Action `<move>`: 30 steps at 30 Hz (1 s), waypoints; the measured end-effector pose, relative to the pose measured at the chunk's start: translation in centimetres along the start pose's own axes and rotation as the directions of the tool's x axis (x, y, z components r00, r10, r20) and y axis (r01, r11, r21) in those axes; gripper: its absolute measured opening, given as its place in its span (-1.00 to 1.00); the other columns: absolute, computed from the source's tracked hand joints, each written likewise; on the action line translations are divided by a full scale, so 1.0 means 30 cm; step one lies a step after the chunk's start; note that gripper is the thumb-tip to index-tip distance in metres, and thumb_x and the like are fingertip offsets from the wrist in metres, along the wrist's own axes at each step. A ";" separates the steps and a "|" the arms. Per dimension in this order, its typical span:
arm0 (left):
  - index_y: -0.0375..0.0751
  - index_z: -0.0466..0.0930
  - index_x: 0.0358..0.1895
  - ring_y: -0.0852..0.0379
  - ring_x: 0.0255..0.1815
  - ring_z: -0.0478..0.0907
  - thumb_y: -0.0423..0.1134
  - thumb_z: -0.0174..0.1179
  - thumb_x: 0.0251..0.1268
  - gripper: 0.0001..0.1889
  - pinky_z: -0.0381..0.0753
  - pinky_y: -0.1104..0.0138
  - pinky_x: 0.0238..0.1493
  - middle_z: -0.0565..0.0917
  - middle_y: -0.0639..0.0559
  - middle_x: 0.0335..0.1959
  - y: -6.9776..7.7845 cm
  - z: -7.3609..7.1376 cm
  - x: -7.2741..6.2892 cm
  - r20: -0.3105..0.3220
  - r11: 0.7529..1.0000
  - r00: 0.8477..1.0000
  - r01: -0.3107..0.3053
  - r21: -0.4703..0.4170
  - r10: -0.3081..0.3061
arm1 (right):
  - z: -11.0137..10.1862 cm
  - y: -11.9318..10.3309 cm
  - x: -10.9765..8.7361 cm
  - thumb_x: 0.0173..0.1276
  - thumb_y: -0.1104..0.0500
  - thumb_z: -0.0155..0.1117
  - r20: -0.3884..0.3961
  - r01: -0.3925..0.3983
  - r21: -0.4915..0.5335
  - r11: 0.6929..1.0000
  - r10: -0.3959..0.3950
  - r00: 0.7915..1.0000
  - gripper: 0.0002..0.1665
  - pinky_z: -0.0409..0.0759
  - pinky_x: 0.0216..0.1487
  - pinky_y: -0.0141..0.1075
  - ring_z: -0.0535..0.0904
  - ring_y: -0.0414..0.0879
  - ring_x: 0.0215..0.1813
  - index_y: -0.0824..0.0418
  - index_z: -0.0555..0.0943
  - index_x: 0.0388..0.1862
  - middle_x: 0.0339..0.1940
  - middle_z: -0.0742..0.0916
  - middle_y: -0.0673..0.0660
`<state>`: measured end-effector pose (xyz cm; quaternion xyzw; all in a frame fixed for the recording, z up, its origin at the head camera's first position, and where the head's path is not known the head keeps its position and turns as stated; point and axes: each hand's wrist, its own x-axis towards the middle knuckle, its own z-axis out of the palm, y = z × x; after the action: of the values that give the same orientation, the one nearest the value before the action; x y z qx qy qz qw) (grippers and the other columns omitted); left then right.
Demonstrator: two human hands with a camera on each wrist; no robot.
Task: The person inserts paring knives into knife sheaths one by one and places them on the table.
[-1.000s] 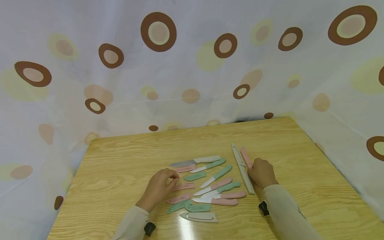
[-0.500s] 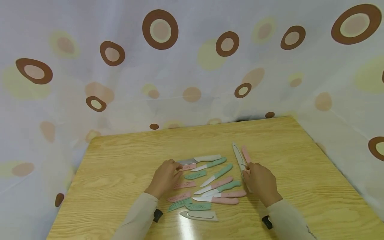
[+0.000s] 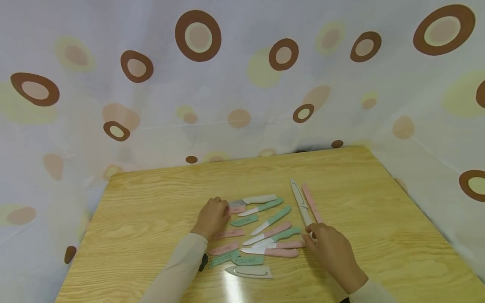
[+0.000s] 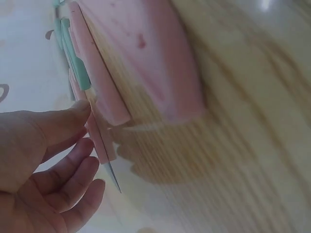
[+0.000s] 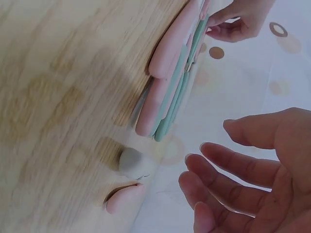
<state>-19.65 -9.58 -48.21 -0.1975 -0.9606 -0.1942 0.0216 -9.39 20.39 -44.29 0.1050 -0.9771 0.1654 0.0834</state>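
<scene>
Left hand is over the tip end of the white-handled knife and the pink sheath lying along the near side of its metal blade; thumb and fingers are bent with a gap between them, and I can't tell from either view whether they touch the sheath. Right hand has thumb and fingers spread apart, nothing held, near the handle end of the sheathed white knife. Hands well apart. I read the step as getting hold of the pink sheath. To do it well, I'd pinch the sheath across its narrow edges and keep fingertips off the blade: left wrist view has the metal point sticking out past the sheath's end. I'd also lift it straight up rather than drag; the thing's flat, thin and close to the blade, so sliding could swing the knife. Just nearer me lies a green sheath, easy to snag. To its right, bare-bladed pink and green knives lie close, some overlapping, so approach from above. Nearest me is a white sheath. Beside the sheathed white knife lies a long pink piece, probably also sheathed. All on the table, spotted cloth behind.
</scene>
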 end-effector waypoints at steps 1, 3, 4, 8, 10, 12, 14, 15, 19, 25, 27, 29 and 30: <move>-0.29 0.63 -0.27 0.08 -0.37 0.46 -0.28 0.38 0.13 -0.82 0.53 0.33 -0.38 0.53 0.00 -0.42 -0.001 0.002 0.002 -0.004 1.000 1.000 -0.002 -0.003 0.002 | -0.002 -0.002 -0.005 0.14 0.22 0.45 -0.002 0.004 -0.003 1.000 -0.004 1.000 -0.79 0.47 -0.63 -0.52 0.49 -0.23 -0.62 0.33 0.67 -0.31 -0.50 0.69 0.13; -0.29 0.62 -0.24 0.07 -0.34 0.49 -0.28 0.39 0.12 -0.80 0.56 0.31 -0.34 0.56 -0.02 -0.38 -0.001 0.004 0.005 -0.008 1.000 1.000 0.003 -0.003 -0.003 | -0.004 -0.006 -0.014 0.12 0.21 0.47 -0.006 0.012 -0.001 1.000 -0.012 1.000 -0.79 0.53 -0.60 -0.49 0.55 -0.19 -0.59 0.32 0.67 -0.32 -0.51 0.68 0.11; -0.29 0.62 -0.23 0.06 -0.34 0.50 -0.28 0.39 0.12 -0.79 0.58 0.30 -0.33 0.56 -0.03 -0.37 -0.001 0.004 0.007 -0.011 1.000 1.000 0.004 -0.001 -0.004 | -0.004 -0.008 -0.018 0.13 0.21 0.47 -0.006 0.014 0.003 1.000 -0.014 1.000 -0.79 0.55 -0.59 -0.47 0.56 -0.18 -0.57 0.31 0.67 -0.32 -0.52 0.68 0.10; -0.27 0.61 -0.32 0.07 -0.35 0.50 -0.28 0.38 0.13 -0.84 0.58 0.30 -0.32 0.56 -0.02 -0.39 0.003 0.004 0.007 -0.011 1.000 1.000 0.003 0.013 -0.003 | -0.001 -0.013 -0.031 0.13 0.21 0.46 -0.012 0.023 0.008 1.000 -0.023 1.000 -0.81 0.54 -0.59 -0.48 0.58 -0.17 -0.57 0.29 0.66 -0.35 -0.52 0.68 0.10; -0.26 0.60 -0.37 0.09 -0.38 0.48 -0.28 0.38 0.14 -0.85 0.57 0.31 -0.34 0.53 0.00 -0.43 0.005 0.004 0.006 -0.015 1.000 1.000 -0.005 0.020 0.005 | 0.002 -0.015 -0.036 0.13 0.22 0.46 -0.010 0.020 0.010 1.000 -0.020 1.000 -0.82 0.50 -0.61 -0.51 0.55 -0.19 -0.58 0.29 0.66 -0.35 -0.52 0.68 0.10; -0.25 0.59 -0.40 0.09 -0.38 0.46 -0.28 0.37 0.15 -0.85 0.58 0.31 -0.33 0.51 0.01 -0.44 0.007 0.004 0.005 -0.015 1.000 1.000 -0.009 0.024 0.010 | 0.005 -0.016 -0.039 0.12 0.22 0.46 -0.011 0.021 0.010 1.000 -0.020 1.000 -0.82 0.45 -0.63 -0.55 0.53 -0.20 -0.61 0.29 0.67 -0.36 -0.52 0.68 0.10; -0.26 0.60 -0.39 0.08 -0.36 0.47 -0.27 0.36 0.16 -0.85 0.59 0.30 -0.31 0.51 0.00 -0.43 0.009 0.003 0.005 -0.011 1.000 1.000 -0.004 0.030 0.004 | 0.008 -0.016 -0.041 0.12 0.22 0.46 -0.005 0.016 0.013 1.000 -0.016 1.000 -0.82 0.41 -0.64 -0.57 0.50 -0.23 -0.62 0.29 0.67 -0.36 -0.52 0.67 0.10; -0.27 0.61 -0.37 0.06 -0.34 0.47 -0.27 0.36 0.16 -0.85 0.60 0.29 -0.29 0.51 -0.01 -0.42 0.010 0.002 0.004 -0.007 1.000 1.000 -0.002 0.029 0.002 | 0.009 -0.016 -0.042 0.12 0.22 0.46 0.000 0.013 0.016 1.000 -0.013 1.000 -0.83 0.40 -0.65 -0.58 0.49 -0.24 -0.63 0.29 0.67 -0.36 -0.52 0.67 0.10; -0.27 0.60 -0.35 0.06 -0.33 0.46 -0.26 0.33 0.19 -0.85 0.58 0.29 -0.29 0.50 -0.01 -0.41 0.009 0.004 0.004 0.022 1.000 1.000 0.019 0.015 -0.019 | 0.013 -0.017 -0.043 0.16 0.19 0.43 0.041 -0.026 0.037 0.999 0.025 0.999 -0.84 0.44 -0.63 -0.55 0.51 -0.24 -0.60 0.26 0.67 -0.35 -0.50 0.68 0.09; -0.26 0.60 -0.35 0.02 -0.27 0.46 -0.26 0.30 0.23 -0.87 0.59 0.24 -0.23 0.52 -0.05 -0.34 0.003 0.013 -0.001 0.038 1.000 0.999 0.019 0.015 -0.019 | 0.025 -0.022 -0.050 0.14 0.18 0.46 0.048 -0.032 0.068 0.997 0.029 0.998 -0.83 0.50 -0.58 -0.52 0.57 -0.20 -0.56 0.23 0.67 -0.36 -0.51 0.69 0.05; -0.26 0.61 -0.33 0.00 -0.25 0.47 -0.26 0.31 0.23 -0.87 0.61 0.23 -0.21 0.53 -0.07 -0.31 0.002 0.018 -0.003 0.029 1.000 1.000 0.000 0.029 -0.001 | 0.031 -0.024 -0.051 0.13 0.20 0.46 0.046 -0.031 0.074 0.997 0.028 0.999 -0.85 0.50 -0.57 -0.53 0.57 -0.21 -0.55 0.24 0.67 -0.36 -0.51 0.68 0.04; -0.26 0.60 -0.33 0.00 -0.26 0.46 -0.25 0.29 0.25 -0.87 0.61 0.23 -0.22 0.52 -0.08 -0.31 0.000 0.018 -0.003 0.023 0.999 1.000 -0.018 0.037 0.017 | 0.036 -0.027 -0.050 0.12 0.24 0.46 0.041 -0.027 0.079 0.997 0.024 0.999 -0.86 0.49 -0.56 -0.55 0.56 -0.22 -0.55 0.25 0.67 -0.37 -0.52 0.68 0.03; -0.26 0.60 -0.33 0.00 -0.27 0.46 -0.25 0.29 0.25 -0.86 0.61 0.23 -0.22 0.52 -0.08 -0.31 -0.001 0.018 -0.003 0.022 0.999 0.999 -0.028 0.042 0.027 | 0.039 -0.028 -0.048 0.12 0.27 0.46 0.038 -0.024 0.081 0.996 0.021 0.999 -0.87 0.47 -0.55 -0.56 0.54 -0.23 -0.55 0.25 0.67 -0.37 -0.53 0.67 0.03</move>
<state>-19.57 -9.43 -48.73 -0.2124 -0.9618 -0.1715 0.0184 -7.94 19.47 -45.39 0.1002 -0.9720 0.2042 0.0588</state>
